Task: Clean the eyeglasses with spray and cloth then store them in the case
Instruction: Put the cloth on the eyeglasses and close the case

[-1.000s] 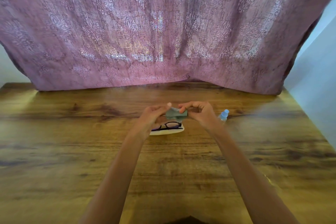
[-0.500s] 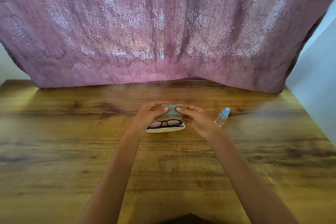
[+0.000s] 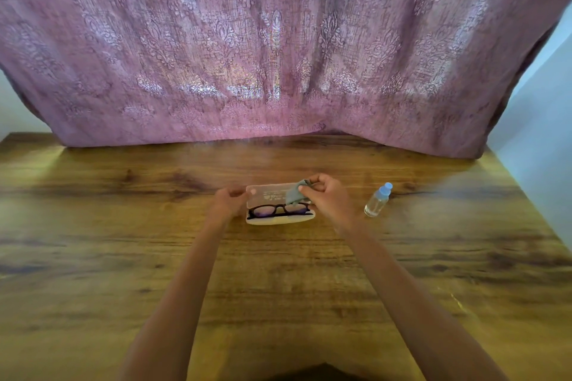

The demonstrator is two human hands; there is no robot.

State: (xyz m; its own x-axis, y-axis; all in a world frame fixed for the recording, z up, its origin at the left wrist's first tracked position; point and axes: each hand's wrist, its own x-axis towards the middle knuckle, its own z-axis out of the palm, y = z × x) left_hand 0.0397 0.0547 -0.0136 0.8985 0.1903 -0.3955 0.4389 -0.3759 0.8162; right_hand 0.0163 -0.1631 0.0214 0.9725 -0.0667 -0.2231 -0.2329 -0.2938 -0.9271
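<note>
The right hand [image 3: 325, 195] pinches a small grey-green cleaning cloth [image 3: 295, 193] in a narrow thumb-and-finger grip, just right of frame centre. The cloth hangs right over the frame-right lens of the black-rimmed eyeglasses [image 3: 278, 210]. These lie in the open cream hard case [image 3: 280, 219], long axis running left to right. The next move is probably straight down into the case, and the right hand is nearer. The left hand [image 3: 227, 201] sits blurred at the lid's left end, so its grip cannot be told. A clear blue-capped spray bottle [image 3: 377, 199] stands further right on the wooden worktop [image 3: 123, 226].
</note>
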